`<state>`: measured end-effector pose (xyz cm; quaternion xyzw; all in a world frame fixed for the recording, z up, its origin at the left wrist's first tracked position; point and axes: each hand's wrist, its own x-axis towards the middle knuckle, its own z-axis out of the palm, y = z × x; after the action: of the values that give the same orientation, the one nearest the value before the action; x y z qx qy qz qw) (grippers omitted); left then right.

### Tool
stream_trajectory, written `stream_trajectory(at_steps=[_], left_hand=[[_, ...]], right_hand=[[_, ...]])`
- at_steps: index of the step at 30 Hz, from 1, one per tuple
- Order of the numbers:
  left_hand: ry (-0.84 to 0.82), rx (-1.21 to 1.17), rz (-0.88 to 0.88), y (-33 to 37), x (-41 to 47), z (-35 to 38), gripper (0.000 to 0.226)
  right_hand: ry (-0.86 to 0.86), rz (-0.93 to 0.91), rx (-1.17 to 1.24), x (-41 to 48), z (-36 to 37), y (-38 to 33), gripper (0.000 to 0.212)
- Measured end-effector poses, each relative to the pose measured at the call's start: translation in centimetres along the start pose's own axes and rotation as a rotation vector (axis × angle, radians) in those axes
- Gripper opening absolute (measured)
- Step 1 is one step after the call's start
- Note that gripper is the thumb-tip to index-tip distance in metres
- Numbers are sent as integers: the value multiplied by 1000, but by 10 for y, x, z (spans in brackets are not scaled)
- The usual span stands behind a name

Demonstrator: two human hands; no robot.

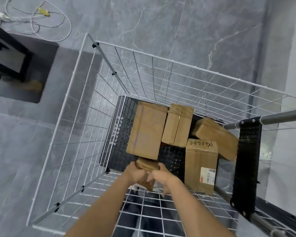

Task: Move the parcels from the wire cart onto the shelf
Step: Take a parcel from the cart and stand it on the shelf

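Left hand and right hand together grasp a small parcel deep in the wire cart, by its near wall.

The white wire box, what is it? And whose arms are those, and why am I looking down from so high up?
That white wire box is a cart with wire walls, seen from above. There is no robot here. The camera sits on a person's head and looks down, so the two arms are that person's own. Their left hand and right hand reach to the cart's bottom and grip a small brown parcel from either side. Four more cardboard parcels lie in the cart: a big one just beyond the hands, one with a seam down its top, a tilted one at the right, and one with a sticker and handwriting. Around the cart is a grey tiled floor, with a loop of white cable at the top left.
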<state>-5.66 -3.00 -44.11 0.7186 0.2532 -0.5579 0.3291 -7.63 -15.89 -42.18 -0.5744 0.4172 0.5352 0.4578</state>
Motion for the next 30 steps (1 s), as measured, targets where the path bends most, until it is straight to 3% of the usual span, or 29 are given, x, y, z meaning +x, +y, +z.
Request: stream_trajectory(at_steps=[4, 9, 12, 17, 20, 22, 25, 27, 30], left_hand=[[-7, -55, 25, 7, -34, -8, 58], [-17, -166, 329, 40, -112, -6, 37], [43, -129, 475, 60, -151, -7, 52], [180, -138, 683, 93, -242, -10, 58], [291, -164, 838, 107, -290, -10, 56], [417, -189, 904, 116, -317, -13, 58], [467, -186, 857, 135, -361, -26, 82], [425, -199, 849, 146, -382, -36, 94], [184, -273, 872, 156, -406, -42, 117]], right_hand=[[14, -54, 79, -20, -7, -6, 96], [150, -16, 84, -80, -8, -16, 106], [209, -62, 321, -109, -15, -21, 105], [275, -187, 707, -188, -38, -40, 70], [22, -191, 955, -249, -45, -48, 57], [-107, -193, 1165, -282, -49, -45, 59], [-293, -247, 1501, -333, -52, -42, 60], [-388, -306, 1622, -362, -53, -40, 58], [-435, -421, 1659, -393, -52, -39, 60]])
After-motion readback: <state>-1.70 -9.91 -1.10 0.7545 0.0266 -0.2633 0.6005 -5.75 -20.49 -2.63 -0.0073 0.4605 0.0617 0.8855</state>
